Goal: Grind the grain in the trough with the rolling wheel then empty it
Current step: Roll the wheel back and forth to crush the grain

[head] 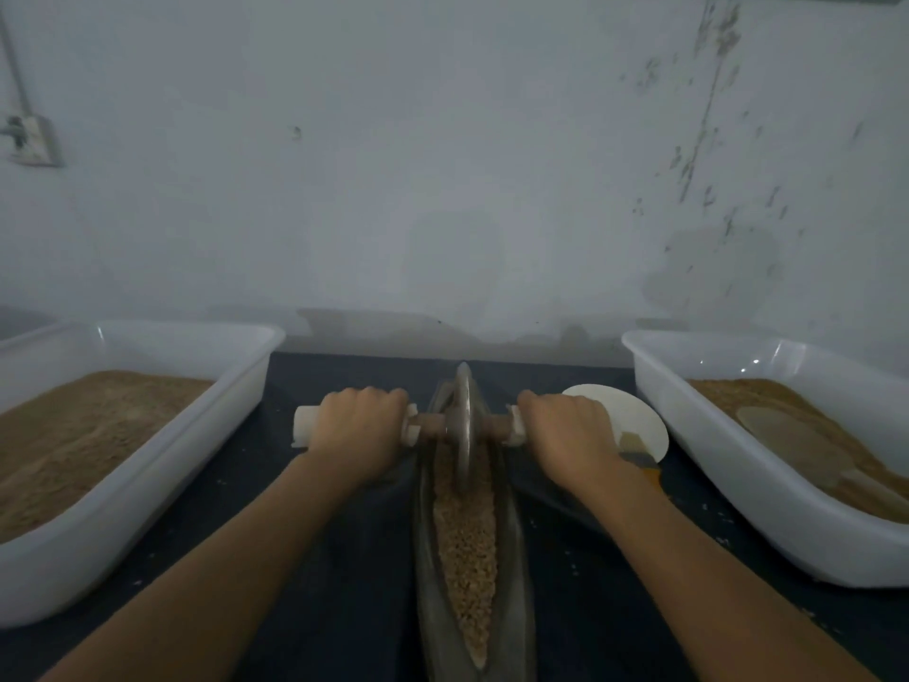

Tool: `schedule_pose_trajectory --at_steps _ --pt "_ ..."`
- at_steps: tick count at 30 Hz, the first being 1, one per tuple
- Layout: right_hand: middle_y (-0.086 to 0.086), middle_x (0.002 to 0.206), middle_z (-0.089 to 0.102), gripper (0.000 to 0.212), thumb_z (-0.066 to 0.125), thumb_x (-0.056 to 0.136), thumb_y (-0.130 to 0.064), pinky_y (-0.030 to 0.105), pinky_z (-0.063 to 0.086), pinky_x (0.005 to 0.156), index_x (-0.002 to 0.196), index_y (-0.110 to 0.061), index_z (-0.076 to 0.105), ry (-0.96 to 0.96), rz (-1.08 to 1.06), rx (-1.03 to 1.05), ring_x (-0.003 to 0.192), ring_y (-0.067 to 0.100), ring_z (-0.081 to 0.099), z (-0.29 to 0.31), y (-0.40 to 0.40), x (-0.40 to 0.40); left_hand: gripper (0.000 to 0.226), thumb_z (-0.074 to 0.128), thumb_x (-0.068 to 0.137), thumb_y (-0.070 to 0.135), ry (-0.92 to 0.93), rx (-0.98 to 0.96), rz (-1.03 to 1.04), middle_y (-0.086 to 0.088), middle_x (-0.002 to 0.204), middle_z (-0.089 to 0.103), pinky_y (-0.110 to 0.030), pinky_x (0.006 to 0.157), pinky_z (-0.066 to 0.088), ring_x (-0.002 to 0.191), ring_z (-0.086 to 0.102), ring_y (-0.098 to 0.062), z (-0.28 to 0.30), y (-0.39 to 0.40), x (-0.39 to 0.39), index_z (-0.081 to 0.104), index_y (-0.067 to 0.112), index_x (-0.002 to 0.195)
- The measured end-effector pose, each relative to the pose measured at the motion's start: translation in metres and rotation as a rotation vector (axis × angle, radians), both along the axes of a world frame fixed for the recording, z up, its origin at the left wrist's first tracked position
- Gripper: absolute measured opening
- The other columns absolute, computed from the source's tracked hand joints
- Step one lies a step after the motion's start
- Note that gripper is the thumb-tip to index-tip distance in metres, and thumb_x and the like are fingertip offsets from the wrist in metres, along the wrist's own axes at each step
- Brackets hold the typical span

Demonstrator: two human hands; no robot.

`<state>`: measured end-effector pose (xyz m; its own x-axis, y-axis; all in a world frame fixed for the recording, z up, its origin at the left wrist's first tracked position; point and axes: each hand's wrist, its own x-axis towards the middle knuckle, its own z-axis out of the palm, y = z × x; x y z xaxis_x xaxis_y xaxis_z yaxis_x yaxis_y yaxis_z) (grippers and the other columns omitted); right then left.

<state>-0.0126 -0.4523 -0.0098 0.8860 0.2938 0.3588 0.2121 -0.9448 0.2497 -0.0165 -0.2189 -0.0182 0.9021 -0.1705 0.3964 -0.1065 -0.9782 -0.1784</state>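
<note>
The long narrow trough lies in the middle of the dark table, running near to far, with grain along its channel. The rolling wheel stands upright in its far part. The left hand and right hand each grip 1 axle handle, fingers curled round. 2 white tubs of brown meal flank it; a white disc lies behind the right hand.

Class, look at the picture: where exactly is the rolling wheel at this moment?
In the head view the rolling wheel stands upright at centre, in the far end of the trough, on the grain, between the left hand and right hand gripping its axle.
</note>
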Motion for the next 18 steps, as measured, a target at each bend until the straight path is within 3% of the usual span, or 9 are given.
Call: schedule_pose_trajectory --at_steps 2,5,8,11,14,18 --pt "0.004 0.094 0.064 0.017 0.057 0.087 -0.017 0.033 0.029 0.058 0.095 -0.02 0.043 0.019 0.027 -0.024 0.083 0.028 0.061 0.003 -0.002 -0.007 0.031 0.062 0.08 0.043 0.046 0.0 -0.004 0.003 0.091 0.063 -0.032 0.063 0.034 0.08 0.06 -0.022 0.002 0.001 -0.005 0.034 0.029 0.083" --pt "-0.001 0.093 0.062 0.024 0.061 0.085 -0.03 0.032 0.032 0.061 0.093 -0.026 0.039 0.12 0.112 -0.034 0.078 0.022 0.058 0.008 -0.01 -0.043 0.031 0.06 0.081 0.042 0.114 -0.007 -0.027 0.009 0.078 0.055 -0.031 0.061 0.033 0.062 0.044 -0.012 -0.002 0.008 -0.043 0.03 0.034 0.077" --pt "-0.007 0.088 0.058 0.027 0.062 0.083 -0.034 0.032 0.045 0.068 0.095 -0.032 0.038 0.198 0.184 -0.055 0.077 0.016 0.058 0.009 -0.024 -0.089 0.035 0.059 0.08 0.046 0.178 0.015 -0.048 0.013 0.068 0.04 -0.027 0.056 0.028 0.057 0.036 -0.003 0.0 0.012 -0.091 0.025 0.038 0.074" --pt "-0.008 0.084 0.055 0.027 0.06 0.081 -0.037 0.033 0.045 0.063 0.089 -0.035 0.033 0.185 0.192 -0.061 0.073 0.014 0.055 0.01 -0.03 -0.108 0.039 0.059 0.078 0.05 0.204 0.057 -0.046 0.014 0.068 0.036 -0.028 0.052 0.021 0.055 0.028 -0.002 0.007 0.01 -0.113 0.022 0.04 0.071" --pt "-0.007 0.088 0.058 0.023 0.059 0.085 -0.034 0.032 0.044 0.067 0.091 -0.032 0.037 0.208 0.138 -0.03 0.077 0.015 0.056 0.007 -0.023 -0.092 0.034 0.058 0.08 0.047 0.146 0.054 -0.041 0.013 0.071 0.042 -0.03 0.058 0.03 0.063 0.041 -0.008 0.007 0.005 -0.099 0.026 0.037 0.077" --pt "-0.002 0.09 0.063 0.018 0.06 0.086 -0.03 0.035 0.046 0.066 0.095 -0.025 0.046 0.093 0.057 0.015 0.078 0.021 0.06 -0.006 -0.01 -0.036 0.022 0.058 0.082 0.039 0.044 0.035 0.002 0.006 0.089 0.062 -0.032 0.063 0.037 0.08 0.061 -0.019 0.001 -0.001 -0.039 0.038 0.031 0.084"
